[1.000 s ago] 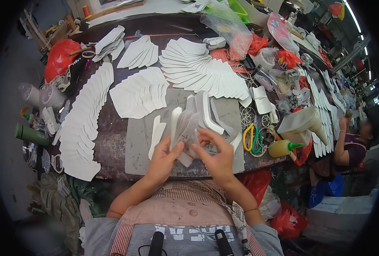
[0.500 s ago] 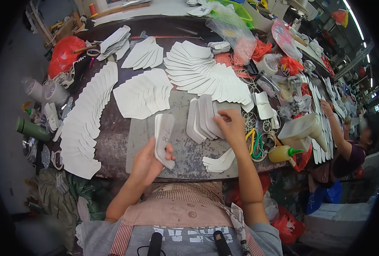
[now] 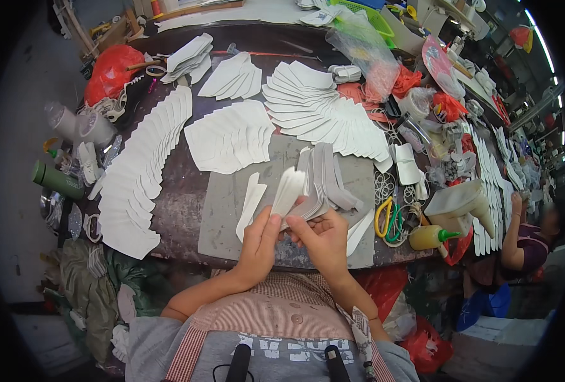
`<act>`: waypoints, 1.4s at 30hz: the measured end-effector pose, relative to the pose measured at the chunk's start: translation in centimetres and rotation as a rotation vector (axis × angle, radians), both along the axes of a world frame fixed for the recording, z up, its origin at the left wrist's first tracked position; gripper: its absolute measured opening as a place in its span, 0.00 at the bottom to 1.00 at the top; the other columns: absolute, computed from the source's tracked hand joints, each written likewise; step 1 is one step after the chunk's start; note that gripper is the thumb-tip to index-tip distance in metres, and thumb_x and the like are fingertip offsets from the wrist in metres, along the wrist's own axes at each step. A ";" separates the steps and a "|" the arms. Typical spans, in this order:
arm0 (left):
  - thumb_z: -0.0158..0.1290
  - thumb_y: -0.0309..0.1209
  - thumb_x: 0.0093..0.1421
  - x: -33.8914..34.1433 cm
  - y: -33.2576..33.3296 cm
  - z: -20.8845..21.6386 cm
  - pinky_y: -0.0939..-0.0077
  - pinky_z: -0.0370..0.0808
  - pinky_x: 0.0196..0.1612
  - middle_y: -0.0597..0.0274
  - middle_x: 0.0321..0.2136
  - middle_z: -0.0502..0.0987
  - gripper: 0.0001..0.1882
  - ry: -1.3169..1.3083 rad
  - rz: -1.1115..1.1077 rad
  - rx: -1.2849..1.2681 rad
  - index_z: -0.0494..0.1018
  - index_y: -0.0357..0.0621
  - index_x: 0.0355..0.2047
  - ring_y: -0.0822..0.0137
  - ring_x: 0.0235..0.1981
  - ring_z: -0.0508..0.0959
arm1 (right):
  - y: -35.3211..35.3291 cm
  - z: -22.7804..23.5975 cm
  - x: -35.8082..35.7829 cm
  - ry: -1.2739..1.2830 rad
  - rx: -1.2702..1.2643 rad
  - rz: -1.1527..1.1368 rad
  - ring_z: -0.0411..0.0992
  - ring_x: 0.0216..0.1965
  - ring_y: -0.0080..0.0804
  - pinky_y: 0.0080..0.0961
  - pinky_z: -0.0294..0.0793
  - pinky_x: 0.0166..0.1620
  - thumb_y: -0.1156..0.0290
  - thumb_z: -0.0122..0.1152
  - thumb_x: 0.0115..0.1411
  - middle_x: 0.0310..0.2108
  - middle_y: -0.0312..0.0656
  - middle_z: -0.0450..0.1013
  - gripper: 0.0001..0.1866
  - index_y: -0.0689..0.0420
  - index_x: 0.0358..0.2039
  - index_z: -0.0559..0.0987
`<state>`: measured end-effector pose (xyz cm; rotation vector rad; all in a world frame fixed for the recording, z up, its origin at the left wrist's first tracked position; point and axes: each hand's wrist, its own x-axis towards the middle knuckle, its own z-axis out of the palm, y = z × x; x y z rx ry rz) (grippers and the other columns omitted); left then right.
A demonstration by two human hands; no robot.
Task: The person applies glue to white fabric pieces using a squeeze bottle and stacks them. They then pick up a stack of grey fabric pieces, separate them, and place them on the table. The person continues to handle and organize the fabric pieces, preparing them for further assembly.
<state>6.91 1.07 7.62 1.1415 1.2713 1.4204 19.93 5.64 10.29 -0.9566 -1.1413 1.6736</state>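
Note:
My left hand (image 3: 260, 245) is closed around a small bundle of narrow white cut pieces (image 3: 289, 191), which stands up from the fingers. Right beside it, my right hand (image 3: 320, 239) pinches a fanned stack of curved grey pieces (image 3: 327, 181) near its lower end. Both hands meet close together above a grey board (image 3: 222, 219) on the dark table. A white curved strip (image 3: 251, 198) lies on the board left of the hands. Partly hidden behind my right hand, more white pieces (image 3: 359, 232) rest on the board.
Fanned rows of white pieces (image 3: 149, 169) (image 3: 228, 137) (image 3: 327, 108) cover the table's left and far parts. On the right are yellow-handled scissors (image 3: 383, 218), a bottle (image 3: 425, 237) with a green tip and a pale plastic container (image 3: 457, 204). A co-worker (image 3: 527, 245) sits far right.
My right hand has taken up the grey stack from the board and moved toward my left hand. A white strip now lies on the board at left. The whole view has shifted slightly.

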 end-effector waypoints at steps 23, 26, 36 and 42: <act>0.36 0.39 0.72 -0.5 -1.0 1.3 0.79 0.67 0.38 0.64 0.36 0.74 0.21 -0.034 -0.190 -0.160 0.71 0.35 0.51 0.76 0.34 0.69 | -1.3 -0.2 1.9 -0.025 -0.029 0.073 0.74 0.25 0.19 0.16 0.73 0.27 0.76 0.68 0.59 0.31 0.41 0.78 0.14 0.67 0.43 0.76; 0.36 0.38 0.73 -0.4 -0.9 1.8 0.80 0.67 0.38 0.64 0.36 0.74 0.21 -0.159 -0.215 -0.180 0.69 0.34 0.54 0.77 0.34 0.69 | -1.5 -0.5 2.2 -0.031 -0.020 0.102 0.75 0.27 0.20 0.17 0.74 0.29 0.76 0.65 0.60 0.33 0.41 0.78 0.14 0.68 0.43 0.75; 0.41 0.37 0.72 -0.3 -2.0 -2.0 0.77 0.71 0.31 0.52 0.31 0.77 0.16 0.053 -0.177 -0.211 0.62 0.37 0.50 0.74 0.27 0.74 | -3.4 -2.8 2.6 -0.249 0.182 0.003 0.75 0.34 0.23 0.20 0.76 0.38 0.80 0.57 0.61 0.35 0.45 0.76 0.28 0.62 0.61 0.60; 0.36 0.40 0.74 -5.8 -1.5 -0.3 0.69 0.77 0.41 0.35 0.41 0.77 0.16 -0.341 -0.029 -0.234 0.58 0.37 0.47 0.62 0.33 0.80 | -1.3 0.0 10.9 -0.032 -0.027 0.002 0.74 0.35 0.24 0.21 0.73 0.37 0.84 0.59 0.57 0.38 0.40 0.73 0.36 0.57 0.64 0.56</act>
